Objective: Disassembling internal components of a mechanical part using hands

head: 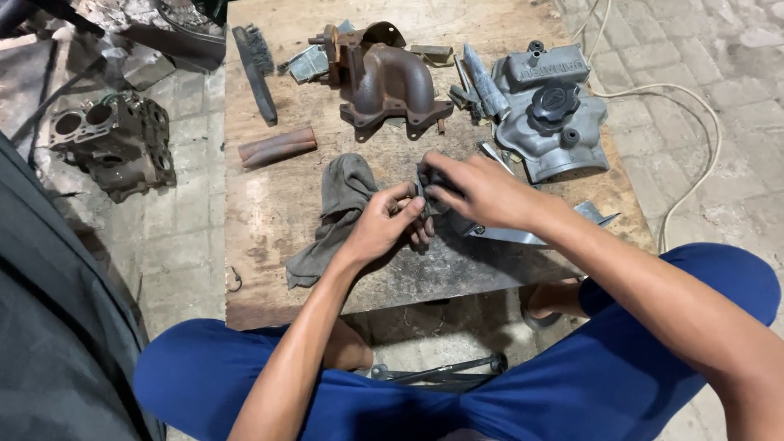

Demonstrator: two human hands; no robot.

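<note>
I see my left hand [384,224] and right hand [478,192] meeting mid-desk [269,204], forearms angled inward, wrists bent. Both sets of fingers are curled closed around a small dark part [426,184] held just above the desk, beside the grey rag [335,208].

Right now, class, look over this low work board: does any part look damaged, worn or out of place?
Yes. The cast manifold and the two short tubes are brown with rust, and the grey rag lies crumpled. An engine block sits off the board on the paving. Both hands grip a small dark part.
</note>
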